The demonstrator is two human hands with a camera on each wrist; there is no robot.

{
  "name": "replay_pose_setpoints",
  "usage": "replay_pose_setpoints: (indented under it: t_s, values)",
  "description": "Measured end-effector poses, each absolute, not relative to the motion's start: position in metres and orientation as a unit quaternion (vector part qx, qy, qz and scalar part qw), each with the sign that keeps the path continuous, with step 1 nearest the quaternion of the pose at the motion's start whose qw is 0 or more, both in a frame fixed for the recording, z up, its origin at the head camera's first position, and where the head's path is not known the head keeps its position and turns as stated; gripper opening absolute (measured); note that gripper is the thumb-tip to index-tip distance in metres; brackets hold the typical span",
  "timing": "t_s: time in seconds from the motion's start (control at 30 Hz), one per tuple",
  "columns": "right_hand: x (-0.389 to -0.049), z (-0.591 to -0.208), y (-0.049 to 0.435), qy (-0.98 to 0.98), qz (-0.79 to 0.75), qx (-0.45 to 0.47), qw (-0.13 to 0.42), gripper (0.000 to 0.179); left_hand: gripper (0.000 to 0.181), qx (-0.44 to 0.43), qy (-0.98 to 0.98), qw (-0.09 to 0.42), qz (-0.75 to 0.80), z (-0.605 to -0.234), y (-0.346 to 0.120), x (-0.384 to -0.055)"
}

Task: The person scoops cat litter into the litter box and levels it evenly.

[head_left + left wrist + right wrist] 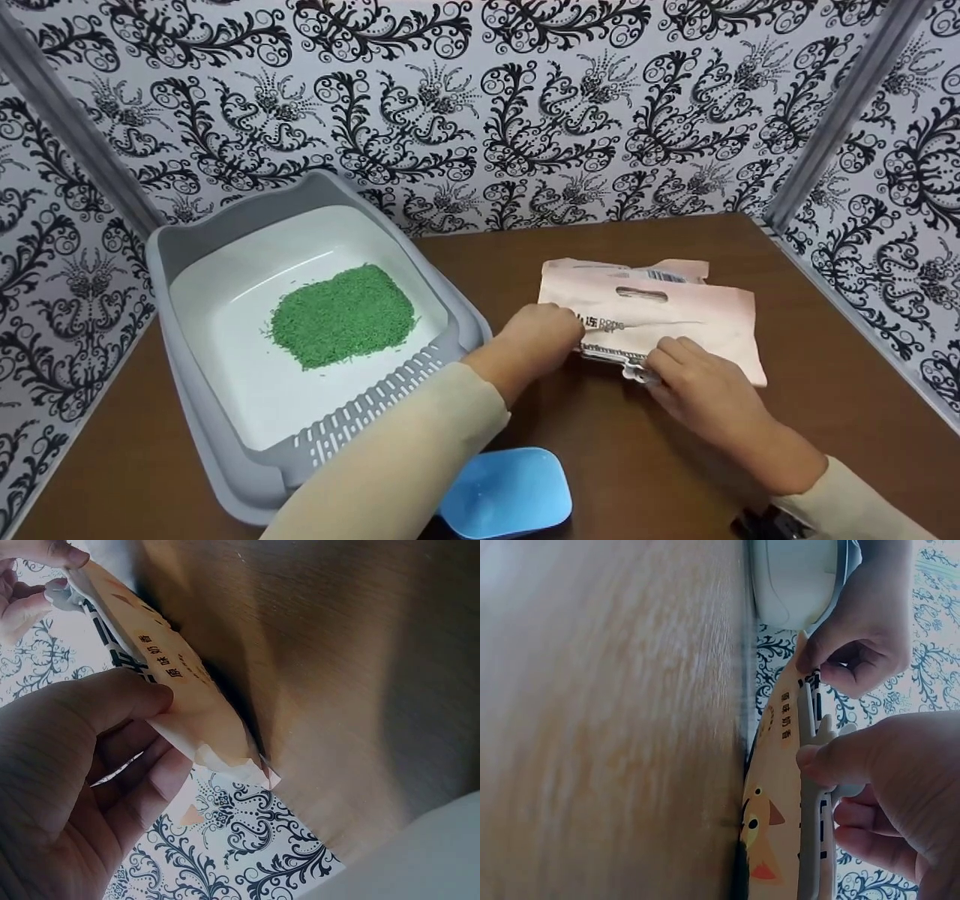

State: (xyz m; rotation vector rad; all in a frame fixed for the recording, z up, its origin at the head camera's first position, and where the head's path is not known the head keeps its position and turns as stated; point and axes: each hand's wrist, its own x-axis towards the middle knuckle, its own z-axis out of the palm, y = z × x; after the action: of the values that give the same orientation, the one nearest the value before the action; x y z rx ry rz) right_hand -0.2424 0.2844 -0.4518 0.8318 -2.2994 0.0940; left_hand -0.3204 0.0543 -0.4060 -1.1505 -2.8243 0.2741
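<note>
A pale pink bag [697, 319] with a handle slot lies folded over on the brown table, right of the litter box. My left hand [544, 334] pinches the bag's near edge at its left end; thumb and fingers lie on either side of it in the left wrist view. Farther right, my right hand [709, 390] pinches a pale grey sealing clip [808, 832] that runs along the folded edge. The right wrist view shows the right thumb on the clip, and a cat picture on the bag [769, 862] beneath.
The grey and white litter box [180, 397] stands at the left, green pellets [345, 319] spread on its floor. A blue scoop-like container [517, 491] sits at the front, partly behind my left sleeve. Patterned wall panels [450, 112] enclose the back and sides.
</note>
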Motion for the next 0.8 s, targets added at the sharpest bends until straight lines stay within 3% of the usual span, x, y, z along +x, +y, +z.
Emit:
replay_pose_setpoints:
  t_s: [0.23, 0.47, 0.8]
  values:
    - [-0.241, -0.453, 0.283, -0.898, 0.036, 0.306, 0.315, 0.041, 0.019, -0.374, -0.923, 0.025, 0.087, -0.406, 0.054, -0.320]
    - [-0.244, -0.454, 0.280, -0.910, 0.044, 0.302, 0.279, 0.034, 0.019, -0.368, -0.926, 0.016, 0.086, -0.411, 0.051, -0.323]
    - [-0.253, -0.441, 0.278, -0.942, 0.048, 0.295, 0.153, 0.020, 0.019, -0.360, -0.930, -0.003, 0.072, -0.415, 0.046, -0.327]
